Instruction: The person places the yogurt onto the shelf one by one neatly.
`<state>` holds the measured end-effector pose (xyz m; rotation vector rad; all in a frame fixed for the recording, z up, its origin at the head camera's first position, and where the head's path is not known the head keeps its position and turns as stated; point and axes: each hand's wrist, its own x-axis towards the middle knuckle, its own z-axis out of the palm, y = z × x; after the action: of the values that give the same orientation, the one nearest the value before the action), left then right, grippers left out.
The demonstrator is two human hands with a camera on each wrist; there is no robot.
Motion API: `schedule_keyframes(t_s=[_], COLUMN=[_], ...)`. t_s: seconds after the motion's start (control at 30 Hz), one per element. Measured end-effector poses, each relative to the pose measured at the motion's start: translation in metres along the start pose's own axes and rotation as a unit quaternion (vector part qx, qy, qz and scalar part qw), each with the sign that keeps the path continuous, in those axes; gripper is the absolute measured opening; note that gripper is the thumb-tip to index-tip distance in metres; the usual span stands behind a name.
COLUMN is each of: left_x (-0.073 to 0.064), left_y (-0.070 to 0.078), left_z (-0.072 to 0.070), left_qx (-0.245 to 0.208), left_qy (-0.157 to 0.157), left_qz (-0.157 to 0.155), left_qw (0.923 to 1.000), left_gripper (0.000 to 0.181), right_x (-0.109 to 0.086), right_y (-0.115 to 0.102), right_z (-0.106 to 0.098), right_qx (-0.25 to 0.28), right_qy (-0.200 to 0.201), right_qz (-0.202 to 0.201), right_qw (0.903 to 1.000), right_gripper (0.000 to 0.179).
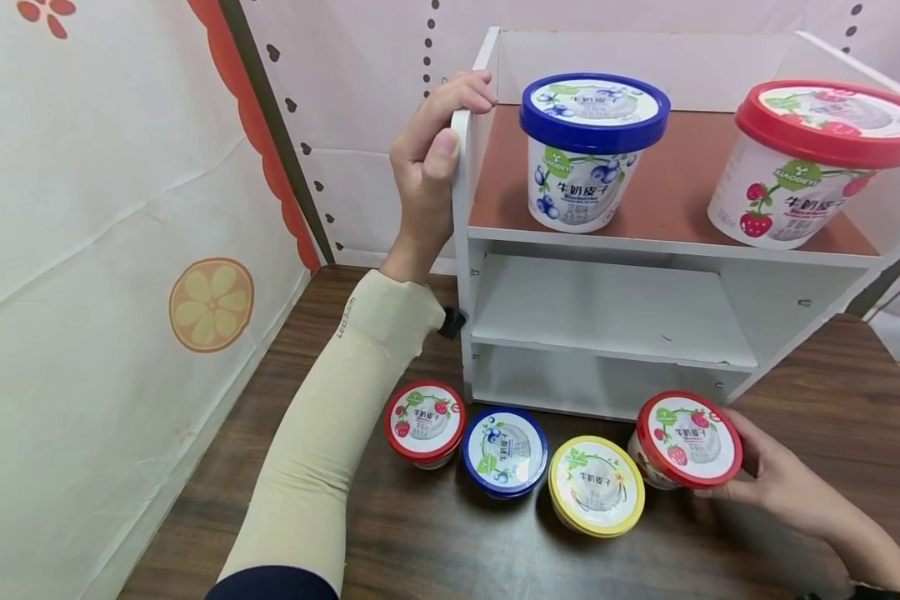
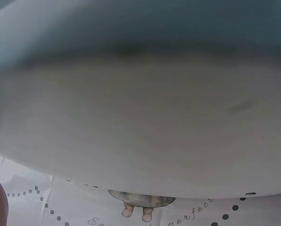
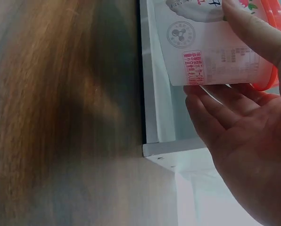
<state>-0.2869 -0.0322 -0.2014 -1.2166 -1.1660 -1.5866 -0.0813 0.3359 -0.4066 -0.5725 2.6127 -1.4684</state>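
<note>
On the near part of the worktop (image 1: 420, 554), the yellow-lidded tub (image 1: 597, 486) stands just beside your work, so please take care not to push it. Your right hand (image 1: 776, 483) grips the held red-lidded tub (image 1: 690, 439), with the thumb on one side and the fingers curled on the other. This tub is in front of the lower right part of the shelf unit (image 1: 615, 308), and it seems to be raised and a little tilted. To move it well, I think you should bring it level first, and press the wall only lightly, because a thin cup may bend. Hold it by the body, not by the lid alone. A little farther to the left, the blue-lidded tub (image 1: 505, 452) and the other red-lidded tub (image 1: 425, 423) stand in the same row; a path on the right side probably avoids all three. Your left hand (image 1: 429, 171) has its fingers bent over the upper edge of the left side panel; a steady, gentle hold there is better than pulling, since two large tubs, one blue-lidded (image 1: 581, 187) and one red-lidded (image 1: 783, 196), stand upon the top board and could slide. The left wrist view is too blurred to help you.
</note>
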Motion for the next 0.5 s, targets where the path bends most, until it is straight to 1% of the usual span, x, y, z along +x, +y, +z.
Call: schedule_keyframes(t_s=[0.23, 0.37, 0.5], left_x=[-0.001, -0.001, -0.001], left_y=[-0.008, -0.011, -0.011], left_z=[-0.003, -0.003, -0.003], left_qx=[-0.007, -0.012, -0.015], left_qy=[0.003, 0.005, 0.005], left_qz=[0.004, 0.008, 0.01], left_qw=[1.0, 0.9999, 0.9998], left_gripper=[0.048, 0.048, 0.048], right_x=[0.001, 0.001, 0.0], right_y=[-0.008, -0.013, -0.016], right_z=[-0.002, -0.002, -0.002], right_qx=[-0.004, -0.009, -0.014], right_qy=[0.014, 0.032, 0.05], right_qz=[-0.008, -0.011, -0.017], right_qw=[0.9999, 0.9994, 0.9985], right_gripper=[0.087, 0.088, 0.088])
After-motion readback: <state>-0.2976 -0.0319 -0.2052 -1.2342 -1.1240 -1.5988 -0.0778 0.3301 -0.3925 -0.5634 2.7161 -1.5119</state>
